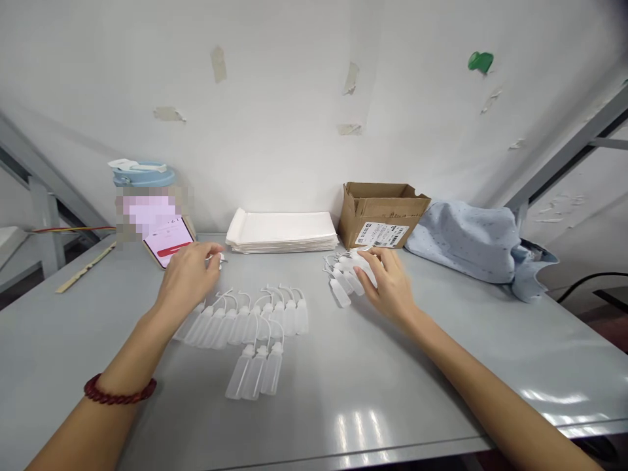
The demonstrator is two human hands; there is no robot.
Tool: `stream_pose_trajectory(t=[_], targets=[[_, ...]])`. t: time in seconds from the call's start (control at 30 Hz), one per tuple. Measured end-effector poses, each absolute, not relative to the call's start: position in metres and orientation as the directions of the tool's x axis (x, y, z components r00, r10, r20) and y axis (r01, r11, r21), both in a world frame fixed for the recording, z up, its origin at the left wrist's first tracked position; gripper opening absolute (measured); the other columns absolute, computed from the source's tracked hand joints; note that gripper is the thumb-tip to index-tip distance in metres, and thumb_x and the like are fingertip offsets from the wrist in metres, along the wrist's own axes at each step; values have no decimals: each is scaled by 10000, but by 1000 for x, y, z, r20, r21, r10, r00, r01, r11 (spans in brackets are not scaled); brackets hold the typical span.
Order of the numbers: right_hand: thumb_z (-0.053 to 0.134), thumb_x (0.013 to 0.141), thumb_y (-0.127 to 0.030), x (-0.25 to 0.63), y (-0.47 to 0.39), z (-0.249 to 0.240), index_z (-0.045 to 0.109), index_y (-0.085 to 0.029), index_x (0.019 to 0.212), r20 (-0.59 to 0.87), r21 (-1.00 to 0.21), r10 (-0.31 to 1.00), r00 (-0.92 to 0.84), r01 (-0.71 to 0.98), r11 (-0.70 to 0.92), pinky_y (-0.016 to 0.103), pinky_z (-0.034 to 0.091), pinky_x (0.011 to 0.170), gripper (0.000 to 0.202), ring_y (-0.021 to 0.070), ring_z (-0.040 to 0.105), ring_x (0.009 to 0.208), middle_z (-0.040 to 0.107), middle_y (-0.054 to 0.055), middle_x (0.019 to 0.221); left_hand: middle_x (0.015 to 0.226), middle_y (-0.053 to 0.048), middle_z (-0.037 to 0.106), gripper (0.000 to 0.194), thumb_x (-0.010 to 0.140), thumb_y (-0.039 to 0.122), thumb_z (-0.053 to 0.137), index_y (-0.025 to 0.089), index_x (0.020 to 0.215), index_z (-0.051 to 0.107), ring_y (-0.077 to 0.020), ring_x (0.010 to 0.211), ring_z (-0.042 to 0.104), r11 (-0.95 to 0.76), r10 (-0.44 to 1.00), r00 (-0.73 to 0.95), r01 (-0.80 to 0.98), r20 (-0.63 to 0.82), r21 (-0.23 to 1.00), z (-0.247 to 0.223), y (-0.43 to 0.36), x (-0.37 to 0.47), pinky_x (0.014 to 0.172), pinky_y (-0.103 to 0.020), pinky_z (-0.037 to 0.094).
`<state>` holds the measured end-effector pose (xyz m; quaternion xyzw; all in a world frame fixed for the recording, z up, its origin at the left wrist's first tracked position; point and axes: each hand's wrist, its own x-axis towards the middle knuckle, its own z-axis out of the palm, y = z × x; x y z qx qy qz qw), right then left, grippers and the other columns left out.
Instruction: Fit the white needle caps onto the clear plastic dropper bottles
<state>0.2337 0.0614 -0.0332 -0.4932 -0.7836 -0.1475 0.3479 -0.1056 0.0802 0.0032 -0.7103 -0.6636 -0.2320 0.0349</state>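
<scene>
The left hand (193,271) is at the far side of the left end of a long row of bottles (243,324). Its fingers are bent, and the thumb is close to the first finger. A little white bit (222,260) shows by the fingertips, but I cannot tell if the hand has hold of it. A dark red bracelet (120,392) is around that arm.

The right hand (392,284) is over a small pile of bottles (342,292), with its fingers curved and a gap between the thumb and first finger. The fingers hide part of the pile, so I cannot tell if they grip a bottle.

The bottles are see-through white, and many show thin, bendy tails at the top. They lie on the gray desk (343,373). Three more bottles (254,373) lie side by side in front of the long row, nearer the person.

At the back, by the wall (284,98), is a flat white stack (282,229). To its right are an open brown box (383,219) with a white label (384,234) and a pale blue cloth (464,239). A phone (169,241) leans on the left, below a blue lid (147,175).
</scene>
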Motion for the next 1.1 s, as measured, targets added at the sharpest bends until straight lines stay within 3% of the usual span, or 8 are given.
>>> stream_pose_trajectory(t=[0.17, 0.37, 0.7, 0.77, 0.83, 0.93, 1.03, 1.1], targets=[[465, 904, -196, 222, 51, -32, 538, -164, 1095, 681, -67, 606, -412, 788, 612, 370, 462, 717, 207, 239, 507, 861, 538, 131, 975, 859, -81, 640, 292, 875, 211, 391, 112, 974, 646, -305, 916, 592, -134, 935, 62, 973, 348, 189, -2, 86, -120, 814, -445, 469], [476, 885, -139, 207, 35, -33, 537, -139, 1063, 641, -82, 573, -510, 697, 712, 357, 464, 724, 187, 232, 514, 875, 547, 142, 979, 793, -38, 622, 255, 836, 227, 485, 134, 964, 685, -246, 838, 603, -203, 941, 135, 959, 310, 199, -13, 94, -129, 800, -368, 474], [530, 876, -249, 187, 22, -29, 479, -155, 1203, 397, -372, 690, -605, 582, 723, 406, 471, 823, 344, 250, 511, 969, 518, 146, 1091, 681, -73, 657, 135, 671, 181, 538, 197, 680, 672, -264, 705, 621, -202, 941, 81, 914, 330, 353, -29, 106, -131, 699, -354, 481], [622, 818, -326, 180, 23, -25, 441, -139, 1261, 293, -434, 687, -665, 548, 716, 417, 458, 867, 514, 266, 493, 1022, 494, 156, 1144, 711, -58, 662, 152, 699, 229, 540, 195, 766, 673, -230, 671, 615, -229, 931, 78, 886, 356, 404, -20, 101, -129, 685, -330, 488], [700, 744, -391, 174, 25, -20, 415, -128, 1296, 214, -468, 695, -687, 552, 690, 429, 450, 878, 675, 280, 479, 1034, 480, 158, 1155, 769, -47, 653, 300, 758, 295, 518, 182, 1013, 630, -202, 667, 607, -241, 911, 40, 860, 410, 450, -9, 95, -126, 672, -314, 498], [743, 677, -451, 168, 29, -16, 407, -108, 1309, 151, -489, 741, -654, 602, 631, 451, 439, 874, 794, 298, 467, 1023, 475, 160, 1133, 888, -45, 599, 580, 814, 352, 497, 166, 1343, 351, -171, 722, 589, -274, 836, -92, 785, 542, 556, 10, 86, -120, 709, -308, 511], [761, 641, -466, 163, 29, -18, 436, -95, 1288, 126, -508, 769, -627, 625, 593, 459, 424, 888, 813, 308, 461, 1021, 477, 156, 1114, 863, -10, 543, 775, 780, 321, 597, 216, 1428, 185, -140, 702, 551, -392, 740, -288, 550, 608, 738, 25, 76, -112, 718, -291, 508], [782, 610, -454, 161, 28, -23, 462, -102, 1265, 119, -517, 772, -624, 625, 585, 453, 426, 883, 809, 307, 464, 1008, 480, 146, 1104, 860, 3, 532, 857, 767, 278, 638, 264, 1448, 120, -132, 720, 537, -439, 695, -366, 465, 619, 768, 31, 70, -107, 734, -280, 497]])
